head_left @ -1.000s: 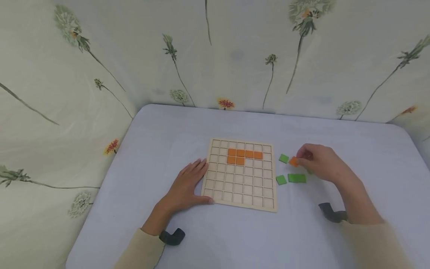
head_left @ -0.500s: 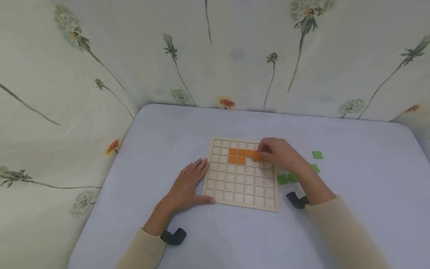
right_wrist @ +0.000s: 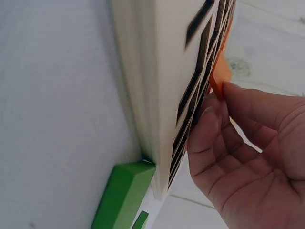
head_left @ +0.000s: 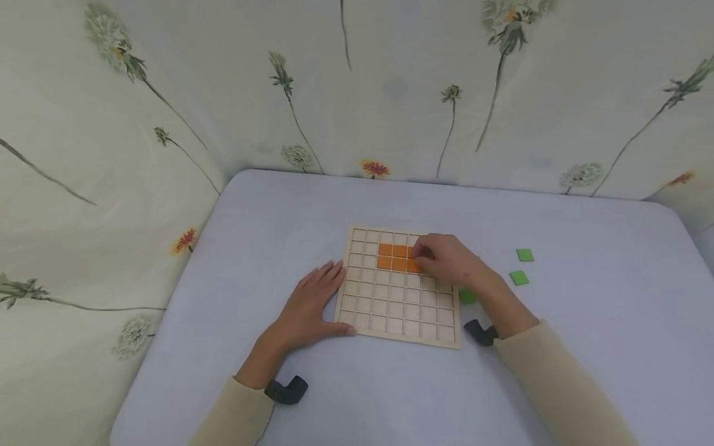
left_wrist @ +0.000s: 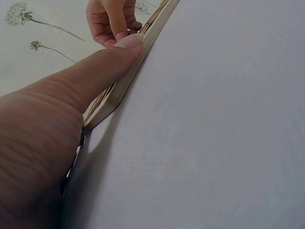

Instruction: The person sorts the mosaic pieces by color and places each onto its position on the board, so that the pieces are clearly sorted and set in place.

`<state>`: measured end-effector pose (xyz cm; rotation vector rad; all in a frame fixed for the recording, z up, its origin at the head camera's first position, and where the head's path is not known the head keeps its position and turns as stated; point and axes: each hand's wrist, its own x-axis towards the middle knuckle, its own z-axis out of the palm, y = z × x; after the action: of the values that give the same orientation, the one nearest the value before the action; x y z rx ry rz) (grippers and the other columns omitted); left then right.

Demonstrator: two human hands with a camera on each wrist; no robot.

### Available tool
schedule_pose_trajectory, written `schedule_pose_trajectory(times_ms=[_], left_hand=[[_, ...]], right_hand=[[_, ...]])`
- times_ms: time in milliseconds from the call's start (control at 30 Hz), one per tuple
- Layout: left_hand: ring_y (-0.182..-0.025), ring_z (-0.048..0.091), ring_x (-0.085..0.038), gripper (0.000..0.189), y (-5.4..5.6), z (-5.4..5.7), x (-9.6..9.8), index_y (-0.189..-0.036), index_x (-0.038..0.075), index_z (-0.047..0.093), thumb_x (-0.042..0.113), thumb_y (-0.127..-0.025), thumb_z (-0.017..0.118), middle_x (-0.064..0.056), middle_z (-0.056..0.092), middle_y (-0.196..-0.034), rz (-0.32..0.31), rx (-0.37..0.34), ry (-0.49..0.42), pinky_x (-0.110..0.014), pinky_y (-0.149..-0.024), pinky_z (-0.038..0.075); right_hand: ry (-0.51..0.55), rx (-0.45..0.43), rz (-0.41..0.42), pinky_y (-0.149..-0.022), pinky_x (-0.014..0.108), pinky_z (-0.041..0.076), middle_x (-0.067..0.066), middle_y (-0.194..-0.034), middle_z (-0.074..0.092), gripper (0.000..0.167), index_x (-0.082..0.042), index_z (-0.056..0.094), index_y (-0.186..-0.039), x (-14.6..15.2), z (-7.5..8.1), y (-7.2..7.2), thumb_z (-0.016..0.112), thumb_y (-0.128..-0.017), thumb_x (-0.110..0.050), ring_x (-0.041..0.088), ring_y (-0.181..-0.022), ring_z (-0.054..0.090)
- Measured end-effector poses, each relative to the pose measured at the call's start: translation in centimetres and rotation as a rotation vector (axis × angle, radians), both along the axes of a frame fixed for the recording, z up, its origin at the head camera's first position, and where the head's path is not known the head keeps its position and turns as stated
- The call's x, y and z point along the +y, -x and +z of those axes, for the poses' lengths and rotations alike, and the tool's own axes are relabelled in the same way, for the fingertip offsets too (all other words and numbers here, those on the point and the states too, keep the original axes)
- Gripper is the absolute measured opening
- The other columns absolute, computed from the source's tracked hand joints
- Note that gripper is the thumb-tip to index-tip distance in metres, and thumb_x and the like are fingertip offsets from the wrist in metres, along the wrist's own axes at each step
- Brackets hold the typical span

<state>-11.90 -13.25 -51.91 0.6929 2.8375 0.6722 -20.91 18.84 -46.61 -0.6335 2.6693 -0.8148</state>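
A pale wooden grid board (head_left: 381,305) lies on the table, with orange square tiles (head_left: 392,256) in two rows near its far side. My right hand (head_left: 446,259) pinches an orange tile (right_wrist: 221,75) between thumb and fingertips, tilted at the board's surface beside the second-row tiles. It covers the right end of the orange rows in the head view. My left hand (head_left: 312,306) lies with fingers spread along the board's left edge. In the left wrist view its thumb (left_wrist: 102,67) rests on the board's rim.
Green square tiles (head_left: 525,254) lie to the right of the board, one green tile (right_wrist: 125,195) right by its edge. The right forearm partly hides this group. A flower-patterned cloth (head_left: 390,93) stands behind the table.
My right hand has carried an orange tile left from the green tiles onto the board, then a little further left to the second row. My left hand has stayed put.
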Motion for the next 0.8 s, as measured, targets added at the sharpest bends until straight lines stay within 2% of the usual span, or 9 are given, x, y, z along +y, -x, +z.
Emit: schedule_pose_trajectory(times_ms=[167, 300, 467, 800], left_hand=[[-0.16, 0.005, -0.014, 0.12, 0.0, -0.1, -0.1, -0.168, 0.015, 0.023, 0.068, -0.078, 0.082, 0.002, 0.016, -0.174, 0.002, -0.01, -0.003, -0.036, -0.129, 0.005], [-0.16, 0.004, -0.013, 0.12, 0.1, -0.3, -0.1, -0.168, 0.015, 0.022, 0.069, -0.078, 0.081, 0.003, 0.015, -0.174, -0.001, -0.005, 0.007, -0.036, -0.129, 0.004], [-0.16, 0.004, -0.014, 0.12, 0.2, -0.2, -0.1, -0.167, 0.014, 0.023, 0.068, -0.078, 0.082, 0.002, 0.016, -0.174, -0.007, -0.002, 0.006, -0.036, -0.129, 0.005], [-0.161, 0.007, -0.016, 0.119, 0.0, -0.2, -0.2, -0.167, 0.014, 0.024, 0.067, -0.078, 0.083, 0.001, 0.018, -0.174, -0.005, 0.008, -0.006, -0.037, -0.129, 0.007]], right_hand=[[-0.052, 0.061, 0.002, -0.084, 0.043, 0.055, 0.006, -0.101, 0.066, 0.008, -0.005, 0.073, -0.106, -0.3, -0.2, -0.3, 0.07, -0.098, -0.006, 0.023, -0.092, 0.061], [-0.097, 0.088, -0.011, -0.081, 0.041, 0.054, 0.007, -0.099, 0.061, 0.006, -0.006, 0.071, -0.103, -0.7, -0.1, -0.6, 0.073, -0.097, -0.008, 0.024, -0.089, 0.058], [-0.132, 0.058, -0.055, -0.079, 0.04, 0.054, 0.006, -0.097, 0.063, 0.004, -0.006, 0.07, -0.102, -1.1, 0.1, -0.8, 0.071, -0.098, -0.008, 0.023, -0.088, 0.058], [-0.124, 0.016, -0.07, -0.084, 0.042, 0.054, 0.003, -0.098, 0.067, 0.01, -0.008, 0.073, -0.106, 0.0, 0.1, -1.9, 0.071, -0.098, -0.013, 0.024, -0.091, 0.06]])
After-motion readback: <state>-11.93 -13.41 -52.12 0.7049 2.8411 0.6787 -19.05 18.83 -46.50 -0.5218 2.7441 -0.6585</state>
